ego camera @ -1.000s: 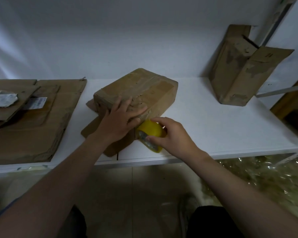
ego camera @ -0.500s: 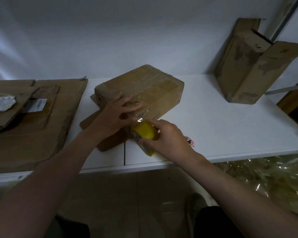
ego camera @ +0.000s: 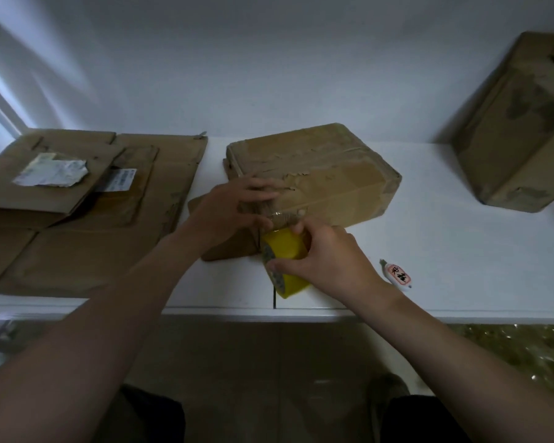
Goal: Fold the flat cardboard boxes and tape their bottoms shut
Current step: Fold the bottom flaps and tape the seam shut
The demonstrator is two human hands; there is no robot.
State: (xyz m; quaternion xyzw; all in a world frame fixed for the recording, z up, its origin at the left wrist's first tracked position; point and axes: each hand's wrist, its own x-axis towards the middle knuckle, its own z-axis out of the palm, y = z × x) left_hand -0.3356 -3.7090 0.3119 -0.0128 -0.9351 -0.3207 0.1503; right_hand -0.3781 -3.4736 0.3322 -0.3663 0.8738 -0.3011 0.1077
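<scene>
Now right hand (ego camera: 330, 260) grips tape roll (ego camera: 285, 251) — hole leftward; box (ego camera: 333, 174) crosswise.

A plain packing room, it seems: white tabletop (ego camera: 461, 251) against a bare white wall (ego camera: 269, 59); flattened cardboard boxes (ego camera: 77, 244) stacked on the tabletop's left end; a folded-up box (ego camera: 518, 139) on its right end; crumpled clear plastic (ego camera: 525, 353) below it.

The scene is dimly lit by cool light from the upper left. Soft shadows are cast across the wall (ego camera: 269, 59). Edges are bent by wide-angle distortion.
</scene>
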